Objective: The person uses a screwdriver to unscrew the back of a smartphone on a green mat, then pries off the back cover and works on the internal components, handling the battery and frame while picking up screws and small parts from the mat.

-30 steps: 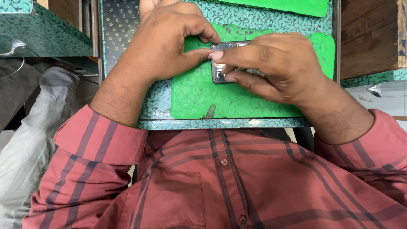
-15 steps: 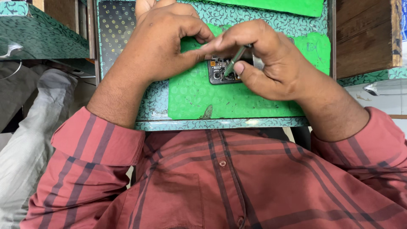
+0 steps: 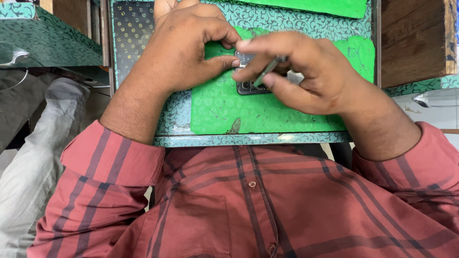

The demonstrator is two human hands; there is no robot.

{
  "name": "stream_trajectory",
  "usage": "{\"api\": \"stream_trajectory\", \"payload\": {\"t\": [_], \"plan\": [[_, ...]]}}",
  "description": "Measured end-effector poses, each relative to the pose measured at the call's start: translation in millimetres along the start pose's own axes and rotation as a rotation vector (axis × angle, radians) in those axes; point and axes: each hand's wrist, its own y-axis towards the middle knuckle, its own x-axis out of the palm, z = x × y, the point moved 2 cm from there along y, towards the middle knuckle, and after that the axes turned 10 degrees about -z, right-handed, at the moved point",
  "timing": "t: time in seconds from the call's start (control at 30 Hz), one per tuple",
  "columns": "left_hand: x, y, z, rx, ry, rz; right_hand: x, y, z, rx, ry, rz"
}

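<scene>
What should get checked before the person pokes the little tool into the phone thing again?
1. Left hand steadying the small dark device: ok, thumb and fingers rest at its left edge.
2. Right hand gripping the thin grey-green tool: ok, pinched between the fingers.
3. Tool tip on the right spot: cannot tell, the tip sits over the device's lower edge, but contact is unclear.
4. Device lying on the green mat: ok, it lies on the mat.
5. Device fully in sight: not ok, both hands cover most of it.
6. Loose small parts on the mat: cannot tell, too small to make out.
</scene>
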Motion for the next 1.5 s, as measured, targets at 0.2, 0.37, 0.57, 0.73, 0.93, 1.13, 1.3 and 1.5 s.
{"api": "stream_trajectory", "payload": {"t": [0.2, 0.37, 0.57, 0.73, 0.93, 1.13, 1.3, 1.5], "plan": [[1.1, -1.3, -0.7, -0.043, -0.040, -0.019, 0.8, 0.1, 2.3, -0.051, -0.416, 0.028], [-0.7, -0.8, 1.9, -0.048, 0.012, -0.007, 1.9, 1.2, 1.7, -0.152, -0.089, 0.010], [-2.8, 0.2, 3.4, -0.048, 0.012, -0.029, 1.3, -5.3, 11.1, 0.047, 0.067, 0.007], [-3.2, 1.3, 4.9, -0.057, 0.029, -0.038, -7.2, -13.3, 16.1, 0.068, 0.216, 0.053], [-4.7, 0.2, 5.9, -0.048, 0.012, -0.043, -18.6, -14.6, 17.3, 0.092, -0.005, 0.051], [-4.7, 1.3, 5.0, -0.051, 0.012, -0.049, -15.2, -9.0, 13.7, 0.080, 0.007, 0.053], [-4.7, 0.9, 4.9, -0.041, 0.027, -0.042, -15.3, -6.4, 0.6, 0.032, -0.082, 0.029], [-4.2, 1.2, 4.1, -0.037, -0.005, -0.029, -9.3, -8.2, -4.7, -0.073, -0.094, -0.073]]}}
